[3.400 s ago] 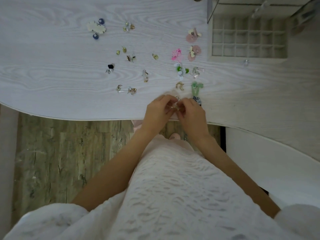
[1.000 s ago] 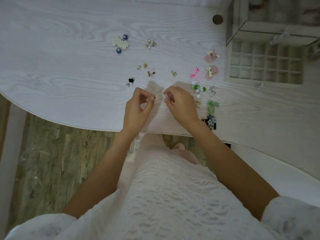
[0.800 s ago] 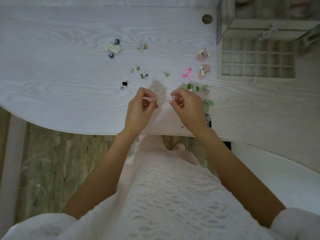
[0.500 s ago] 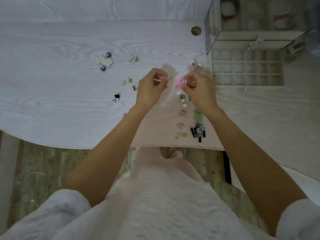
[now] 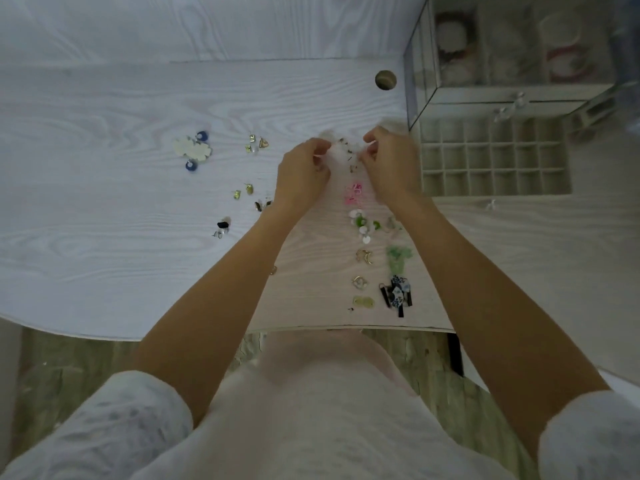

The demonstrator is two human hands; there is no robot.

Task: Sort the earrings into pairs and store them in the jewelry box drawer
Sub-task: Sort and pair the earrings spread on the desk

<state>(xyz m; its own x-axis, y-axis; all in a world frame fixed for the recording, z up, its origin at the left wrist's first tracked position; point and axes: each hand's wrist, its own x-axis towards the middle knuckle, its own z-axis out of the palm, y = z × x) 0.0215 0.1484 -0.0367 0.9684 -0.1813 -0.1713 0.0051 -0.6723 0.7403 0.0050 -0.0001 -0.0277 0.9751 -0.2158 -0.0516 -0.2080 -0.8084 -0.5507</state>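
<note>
My left hand (image 5: 303,169) and my right hand (image 5: 389,161) hover close together over the white table, each pinching a small earring between fingertips; small metal pieces (image 5: 348,152) show blurred between them. The open drawer (image 5: 495,190) with its grid of small compartments lies just right of my right hand, pulled out of the glass jewelry box (image 5: 420,77). A column of sorted earrings runs toward me: pink (image 5: 355,195), white-green (image 5: 362,224), gold (image 5: 364,256), green (image 5: 398,258), blue-black (image 5: 398,295).
Loose earrings lie to the left: a cream and blue pair (image 5: 193,151), gold ones (image 5: 257,144), small gold ones (image 5: 243,191), a black one (image 5: 223,226). A round cable hole (image 5: 385,79) sits behind. The table's front edge (image 5: 138,337) curves near my body.
Both hands have moved away from the near table edge toward the far side and the drawer, each still pinching a small earring. The camera has tilted up, showing more of the jewelry box.
</note>
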